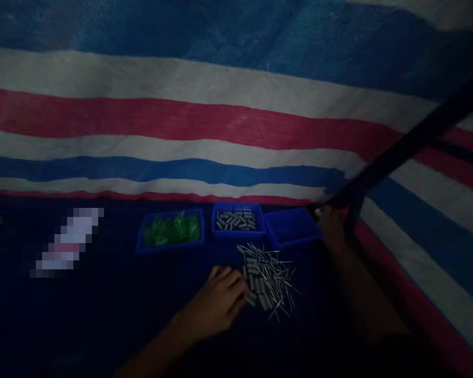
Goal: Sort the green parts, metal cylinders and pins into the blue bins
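My left hand (225, 297) is at the left edge of a pile, its fingers bent inward and touching short grey cylinders (257, 284). What lies between its fingertips is hidden. Thin shiny metal pins (275, 275) lie crisscrossed over and beside these cylinders. At the far right, my right hand (332, 224) reaches to the right edge of a blue tray (294, 227) whose bare bottom shows. Its fingers look curled, with a small whitish spot near their tips, too dark to identify. A second blue tray (238, 234) holds several short metallic cylinders (236, 220).
Left of the trays stands another blue tray (169, 248) with green plastic-looking contents (173, 229). A blurred-out pale item (69, 241) lies farther left on the dark blue surface (102, 315). Striped sheeting (220, 121) rises behind, and a dark pole (410, 139) slants at right.
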Demonstrator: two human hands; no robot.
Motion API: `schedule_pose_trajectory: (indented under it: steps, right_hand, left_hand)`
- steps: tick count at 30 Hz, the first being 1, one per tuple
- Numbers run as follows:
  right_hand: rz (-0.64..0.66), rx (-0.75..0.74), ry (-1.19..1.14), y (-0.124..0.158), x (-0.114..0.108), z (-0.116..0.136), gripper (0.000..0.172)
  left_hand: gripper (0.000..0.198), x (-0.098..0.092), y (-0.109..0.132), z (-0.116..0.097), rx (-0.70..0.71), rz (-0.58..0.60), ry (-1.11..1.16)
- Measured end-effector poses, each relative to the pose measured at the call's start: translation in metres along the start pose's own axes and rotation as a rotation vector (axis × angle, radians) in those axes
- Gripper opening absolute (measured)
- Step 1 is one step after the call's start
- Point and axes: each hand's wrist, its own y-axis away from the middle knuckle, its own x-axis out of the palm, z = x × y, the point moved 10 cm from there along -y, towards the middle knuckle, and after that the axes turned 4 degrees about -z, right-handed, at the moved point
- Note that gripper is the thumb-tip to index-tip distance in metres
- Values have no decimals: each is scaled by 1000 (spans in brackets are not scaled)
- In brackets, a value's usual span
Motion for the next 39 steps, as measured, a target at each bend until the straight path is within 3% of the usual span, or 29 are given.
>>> schedule_pose_trajectory:
  steps: [8,14,17,20,23,25,26,28,30,31,34,39]
  right_hand:
    - [7,35,29,3,-10,8,32]
    - [42,-12,-258,8,-3,-8,55]
    - [-85,23,-383,20,-20,-18,49]
    - [-307,111,-446,47,-60,-21,35]
    - [-468,70,-554,88,-107,8,24]
    - [-476,-128,-663,119,-135,56,15]
    - [-433,-273,-729,137,-146,86,12]
    - [-248,-538,-819,171,-154,147,22]
    - [-45,-666,-825,197,-149,190,34]
    - [3,-688,-835,205,-148,202,30]
    - [76,-673,-856,211,-140,216,20]
    - [71,-558,-879,200,-130,208,15]
  left_hand:
    - [12,-1,1,-3,55,-22,35]
    - [15,-1,2,-8,102,-42,18]
    - [14,-1,2,-7,95,-48,13]
    - [14,-4,0,-4,79,-55,87]
    - [15,-15,-3,9,1,-139,256]
    - [20,-23,-4,24,-103,-232,364]
    - [22,-26,-4,32,-159,-276,403]
    - [26,-28,-2,45,-248,-339,466]
    - [29,-26,0,51,-299,-375,522]
    - [31,-25,1,53,-316,-388,546]
    - [35,-21,4,57,-348,-414,599]
    - [37,-24,7,56,-354,-422,654]
